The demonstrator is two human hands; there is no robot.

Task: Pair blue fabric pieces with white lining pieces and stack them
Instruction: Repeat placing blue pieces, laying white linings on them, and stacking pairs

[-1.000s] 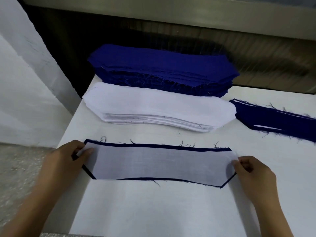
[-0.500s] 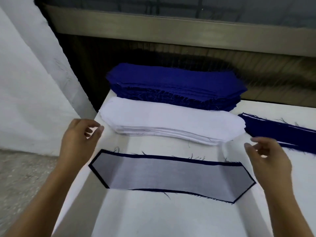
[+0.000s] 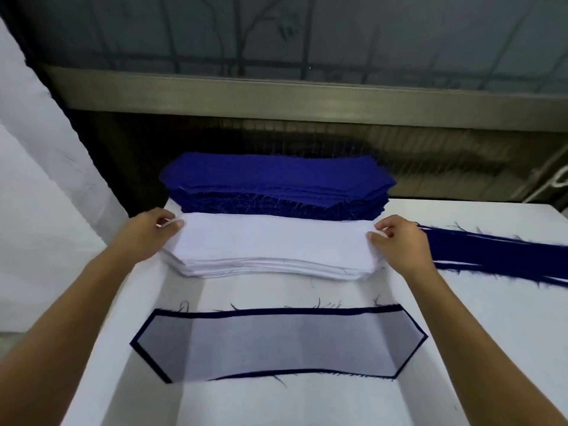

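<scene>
White lining stack [image 3: 273, 241] — left grip [image 3: 147, 235], right grip [image 3: 399, 241] pinching opposite ends.

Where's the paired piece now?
Head view: the paired piece lies flat on the table, centre, just nearer than the white stack.

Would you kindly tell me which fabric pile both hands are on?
The white lining stack: left hand and right hand grip its ends; the blue stack behind and paired piece in front lie untouched.

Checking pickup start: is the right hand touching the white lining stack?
Touching. Head view shows the right hand pinching the white lining stack at its right end.
</scene>
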